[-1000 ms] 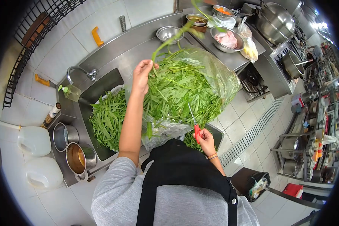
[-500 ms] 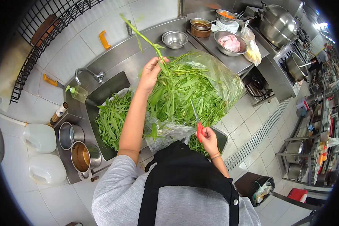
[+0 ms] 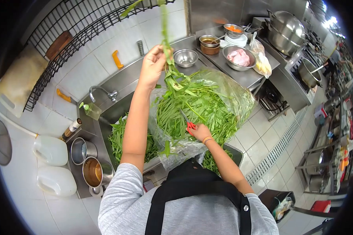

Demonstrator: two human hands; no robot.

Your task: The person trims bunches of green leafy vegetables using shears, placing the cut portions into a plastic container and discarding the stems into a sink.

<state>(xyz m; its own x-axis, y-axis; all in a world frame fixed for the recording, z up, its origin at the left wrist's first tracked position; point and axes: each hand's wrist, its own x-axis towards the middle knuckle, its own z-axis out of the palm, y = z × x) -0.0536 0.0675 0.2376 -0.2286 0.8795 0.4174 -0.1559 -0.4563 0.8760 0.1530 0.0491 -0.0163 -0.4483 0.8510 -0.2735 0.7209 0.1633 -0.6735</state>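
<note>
My left hand (image 3: 155, 64) is raised over the back of the sink, its fingers pinching a long stalk of water spinach (image 3: 164, 29). The stalk's upper end is blurred, and its leaves hang below the fingers. In my right hand (image 3: 201, 132) are red-handled scissors (image 3: 191, 127), blades pointing up and left over the greens. A large heap of water spinach (image 3: 208, 102) lies beneath both hands in a clear plastic bag (image 3: 239, 92), opened out across the sink. More cut greens (image 3: 119, 137) fill the left basin (image 3: 106, 119), partly hidden behind my left forearm.
A faucet (image 3: 102, 94) and soap bottle (image 3: 92, 111) stand at the left. Steel pots (image 3: 93, 172) and white jugs (image 3: 57, 182) are nearer. Behind sit a steel bowl (image 3: 185, 58) and a bowl of raw meat (image 3: 228, 62). A bin (image 3: 272, 199) stands at my right.
My left hand holds the stalk more upright. My right hand with the scissors has moved left and up, further over the heap. The camera view has shifted slightly.
</note>
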